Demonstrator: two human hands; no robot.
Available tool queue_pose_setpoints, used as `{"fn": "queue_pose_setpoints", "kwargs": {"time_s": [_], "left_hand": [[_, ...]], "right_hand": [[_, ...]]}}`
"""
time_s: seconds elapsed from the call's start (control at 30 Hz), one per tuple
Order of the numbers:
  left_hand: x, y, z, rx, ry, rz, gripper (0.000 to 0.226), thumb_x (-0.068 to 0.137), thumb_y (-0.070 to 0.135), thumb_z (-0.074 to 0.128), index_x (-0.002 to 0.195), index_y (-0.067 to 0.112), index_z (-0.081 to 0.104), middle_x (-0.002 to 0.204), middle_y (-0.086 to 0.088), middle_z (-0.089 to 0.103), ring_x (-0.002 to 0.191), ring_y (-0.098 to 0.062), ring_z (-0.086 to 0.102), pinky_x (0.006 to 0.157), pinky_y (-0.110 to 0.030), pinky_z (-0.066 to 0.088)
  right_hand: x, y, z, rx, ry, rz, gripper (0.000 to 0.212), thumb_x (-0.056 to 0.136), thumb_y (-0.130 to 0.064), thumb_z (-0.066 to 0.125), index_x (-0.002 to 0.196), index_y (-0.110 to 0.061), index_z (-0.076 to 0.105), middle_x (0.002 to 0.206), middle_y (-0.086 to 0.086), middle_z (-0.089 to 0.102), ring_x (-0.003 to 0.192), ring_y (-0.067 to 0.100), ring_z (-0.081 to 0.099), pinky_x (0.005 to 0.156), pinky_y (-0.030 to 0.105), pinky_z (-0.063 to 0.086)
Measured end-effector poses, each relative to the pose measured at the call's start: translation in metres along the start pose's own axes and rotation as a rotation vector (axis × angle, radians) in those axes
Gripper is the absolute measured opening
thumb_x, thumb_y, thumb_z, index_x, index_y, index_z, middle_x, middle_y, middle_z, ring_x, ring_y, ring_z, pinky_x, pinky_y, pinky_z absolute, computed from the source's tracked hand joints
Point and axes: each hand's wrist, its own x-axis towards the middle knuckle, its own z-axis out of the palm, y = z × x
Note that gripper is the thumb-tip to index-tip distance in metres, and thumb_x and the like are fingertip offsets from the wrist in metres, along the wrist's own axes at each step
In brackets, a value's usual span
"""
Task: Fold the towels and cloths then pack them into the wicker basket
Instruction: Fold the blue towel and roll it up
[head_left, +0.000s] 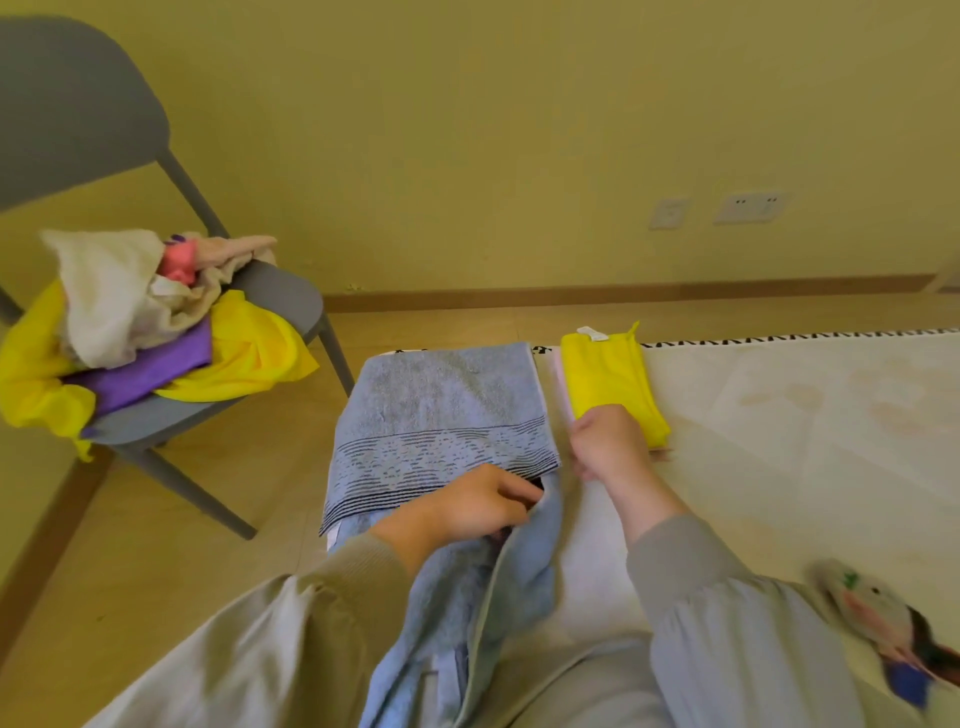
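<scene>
A blue towel (441, 415) with a dark striped band lies partly folded on the white mat (779, 415), its loose end trailing down over my lap. My left hand (483, 504) grips the towel's edge just below the striped band. My right hand (610, 441) is curled at the towel's right corner and seems to pinch the fabric there; it covers the near end of a folded yellow cloth (608, 384). That yellow cloth lies on a pale pink cloth (560, 384). No wicker basket is in view.
A grey chair (280, 291) stands at the left on the wooden floor, heaped with unfolded cloths (135, 322) in yellow, purple, white, beige and pink. The yellow wall with two sockets (748, 207) is behind. A patterned item (883, 618) lies at the lower right.
</scene>
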Motion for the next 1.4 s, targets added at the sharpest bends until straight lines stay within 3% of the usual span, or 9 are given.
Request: {"fn": "queue_pose_setpoints", "kwargs": {"time_s": [0.17, 0.3, 0.4, 0.6, 0.7, 0.83, 1.07, 1.23, 1.4], "left_hand": [[0.005, 0.007, -0.008, 0.191, 0.344, 0.053, 0.035, 0.086, -0.002, 0.046, 0.095, 0.015, 0.075, 0.079, 0.002, 0.070, 0.069, -0.011, 0.063, 0.079, -0.032, 0.055], [0.027, -0.003, -0.013, 0.572, 0.656, 0.108, 0.035, 0.093, 0.008, 0.044, 0.122, 0.017, 0.062, 0.128, -0.004, 0.057, 0.119, -0.021, 0.047, 0.098, -0.029, 0.040], [0.049, -0.006, -0.013, 0.742, 0.575, 0.003, 0.051, 0.100, 0.029, 0.039, 0.149, 0.025, 0.026, 0.158, -0.004, 0.017, 0.144, -0.027, 0.011, 0.117, -0.040, 0.018], [0.077, -0.017, 0.004, 1.098, 0.440, -0.310, 0.066, 0.097, 0.059, 0.018, 0.148, 0.036, -0.016, 0.158, -0.002, -0.020, 0.145, -0.032, -0.016, 0.113, -0.062, 0.004], [0.078, -0.021, 0.008, 1.134, 0.443, -0.325, 0.065, 0.097, 0.060, 0.014, 0.147, 0.035, -0.019, 0.158, -0.004, -0.022, 0.145, -0.033, -0.017, 0.111, -0.066, 0.004], [0.081, -0.018, 0.005, 1.146, 0.410, -0.348, 0.065, 0.096, 0.060, 0.014, 0.147, 0.037, -0.019, 0.157, -0.004, -0.023, 0.145, -0.033, -0.017, 0.109, -0.069, 0.004], [0.084, -0.014, 0.002, 1.138, 0.343, -0.381, 0.066, 0.096, 0.061, 0.017, 0.147, 0.039, -0.019, 0.157, -0.004, -0.023, 0.144, -0.033, -0.018, 0.109, -0.070, 0.007], [0.084, -0.011, 0.001, 1.144, 0.339, -0.387, 0.066, 0.096, 0.061, 0.016, 0.147, 0.039, -0.020, 0.157, -0.004, -0.024, 0.144, -0.033, -0.018, 0.109, -0.069, 0.007], [0.084, -0.012, 0.001, 1.151, 0.335, -0.400, 0.065, 0.096, 0.060, 0.015, 0.146, 0.039, -0.020, 0.157, -0.005, -0.024, 0.144, -0.033, -0.018, 0.109, -0.069, 0.007]], "right_hand": [[-0.004, -0.008, -0.002, -0.163, 0.339, -0.276, 0.024, 0.089, -0.014, 0.052, 0.108, -0.011, 0.065, 0.109, 0.013, 0.063, 0.105, 0.032, 0.054, 0.074, 0.032, 0.040], [0.010, -0.008, 0.005, -0.305, 0.349, -0.263, 0.032, 0.093, -0.022, 0.046, 0.120, -0.010, 0.057, 0.125, 0.014, 0.051, 0.118, 0.032, 0.041, 0.091, 0.037, 0.038], [0.018, -0.006, 0.010, -0.369, 0.293, -0.233, 0.035, 0.095, -0.024, 0.042, 0.125, -0.009, 0.053, 0.129, 0.014, 0.048, 0.121, 0.033, 0.040, 0.094, 0.038, 0.037], [0.048, 0.001, -0.009, -0.406, 0.329, -0.251, 0.029, 0.089, -0.012, 0.048, 0.116, -0.009, 0.057, 0.126, 0.013, 0.046, 0.119, 0.033, 0.039, 0.093, 0.039, 0.036], [0.065, 0.007, -0.027, -0.293, 0.309, -0.014, 0.049, 0.085, -0.030, 0.063, 0.125, -0.009, 0.045, 0.133, 0.014, 0.040, 0.125, 0.033, 0.036, 0.097, 0.041, 0.035], [0.094, 0.010, -0.042, 0.053, -0.025, 0.250, 0.090, 0.068, -0.043, 0.081, 0.135, -0.003, 0.037, 0.138, 0.015, 0.045, 0.127, 0.033, 0.045, 0.104, 0.042, 0.040], [0.099, 0.024, -0.056, 0.430, -0.311, 0.269, 0.046, 0.085, -0.020, 0.069, 0.125, -0.005, 0.054, 0.116, 0.012, 0.060, 0.110, 0.035, 0.058, 0.091, 0.044, 0.046], [0.109, 0.029, -0.062, 0.312, -0.153, 0.216, 0.066, 0.072, -0.023, 0.081, 0.127, 0.001, 0.053, 0.128, 0.015, 0.058, 0.113, 0.034, 0.058, 0.098, 0.044, 0.045], [0.116, 0.040, -0.087, 0.048, 0.092, 0.165, 0.046, 0.084, -0.023, 0.070, 0.119, 0.002, 0.055, 0.126, 0.020, 0.056, 0.115, 0.036, 0.054, 0.086, 0.036, 0.042]]}}
